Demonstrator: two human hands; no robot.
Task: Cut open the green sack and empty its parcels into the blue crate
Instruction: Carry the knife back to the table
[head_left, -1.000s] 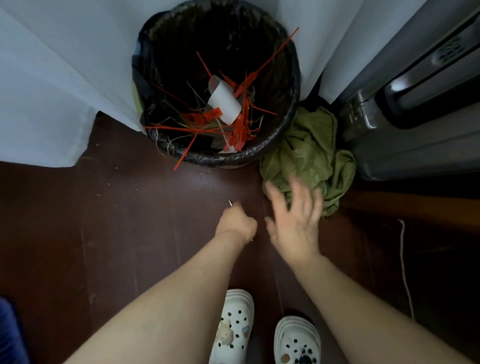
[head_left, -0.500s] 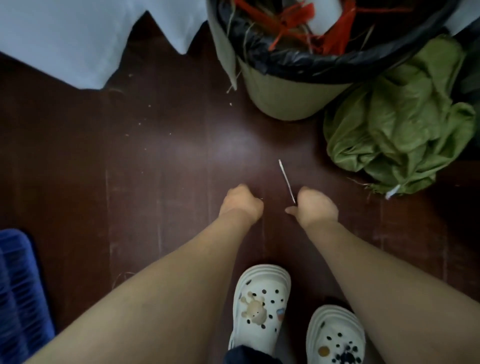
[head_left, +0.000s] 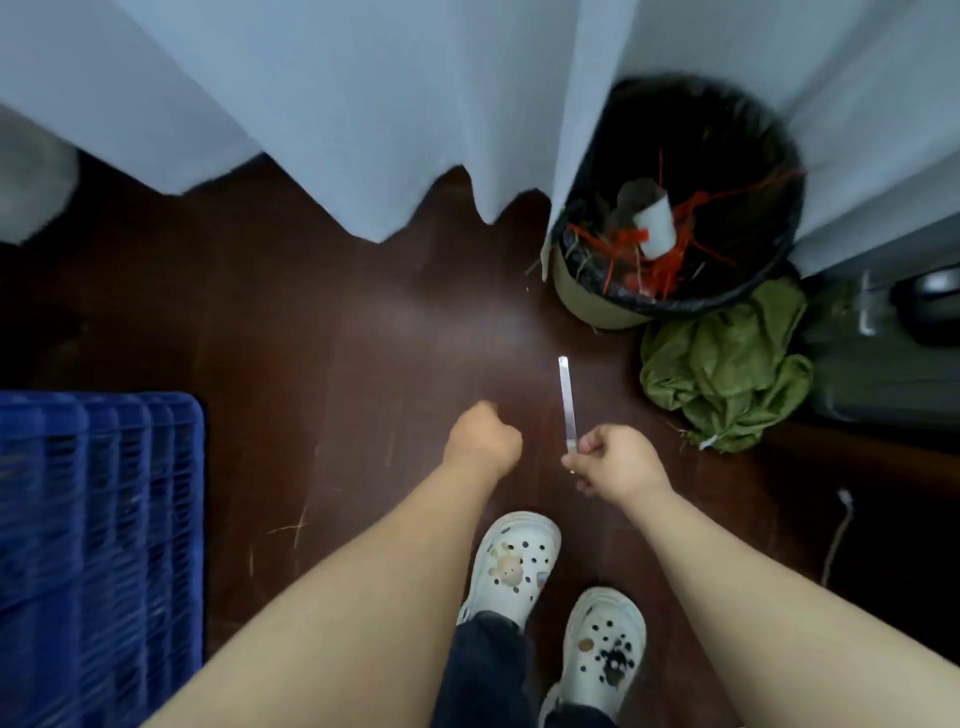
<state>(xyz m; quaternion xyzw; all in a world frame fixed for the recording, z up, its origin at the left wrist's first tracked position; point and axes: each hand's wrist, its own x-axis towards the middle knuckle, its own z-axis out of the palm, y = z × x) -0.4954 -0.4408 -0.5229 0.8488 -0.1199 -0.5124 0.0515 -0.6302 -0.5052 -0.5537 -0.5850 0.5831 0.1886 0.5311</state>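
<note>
A crumpled green sack (head_left: 727, 379) lies flat and limp on the dark floor at the right, beside a bin. The blue crate (head_left: 98, 545) stands at the left edge; its inside is blurred. My right hand (head_left: 618, 465) pinches a thin silver blade (head_left: 567, 405) that points up and away from me. My left hand (head_left: 483, 441) is a closed fist with nothing visible in it, a little left of the blade. Both hands hover over bare floor, apart from the sack.
A black-lined waste bin (head_left: 675, 208) with red ties and a white paper roll stands behind the sack. White curtains (head_left: 363, 104) hang across the back. A dark suitcase (head_left: 893, 353) sits at the right edge. A cord (head_left: 836, 535) lies on the floor. My white clogs (head_left: 511, 566) are below.
The view has swung left and up, bringing the crate into sight. My right hand went from open over the sack to gripping the blade, now held more upright.
</note>
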